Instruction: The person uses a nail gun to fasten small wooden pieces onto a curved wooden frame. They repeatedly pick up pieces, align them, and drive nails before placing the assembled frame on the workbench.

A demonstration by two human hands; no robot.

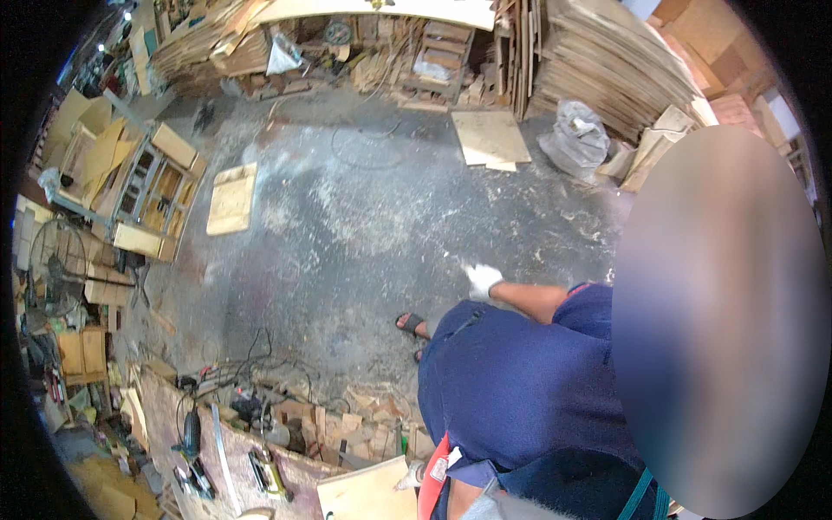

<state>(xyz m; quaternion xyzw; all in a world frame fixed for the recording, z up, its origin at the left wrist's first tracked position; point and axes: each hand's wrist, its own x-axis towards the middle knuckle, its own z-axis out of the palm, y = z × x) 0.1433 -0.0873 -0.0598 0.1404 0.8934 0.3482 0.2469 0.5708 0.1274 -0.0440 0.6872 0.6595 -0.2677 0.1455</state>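
A person in navy clothing stands close on the right. That person's bare forearm reaches over the floor, ending in a white-gloved hand [483, 280] with one or more fingers pointing left. At the lower edge, part of another gloved hand [411, 475] meets the right edge of a pale wooden board [366, 494]. Red cloth [433, 485] and bare skin are beside it. Whether this hand is mine or the other person's, I cannot tell. No other hand that could be mine shows. The board lies at the corner of a worn workbench [299, 472].
On the bench are a metal ruler [227, 459] and several tools. Wood offcuts [347, 425] and cables lie behind it. Flat boards [232, 199] rest on the grey floor. A fan [61, 264] and a wooden cabinet frame [156, 191] stand left; stacked panels [598, 61] line the back.
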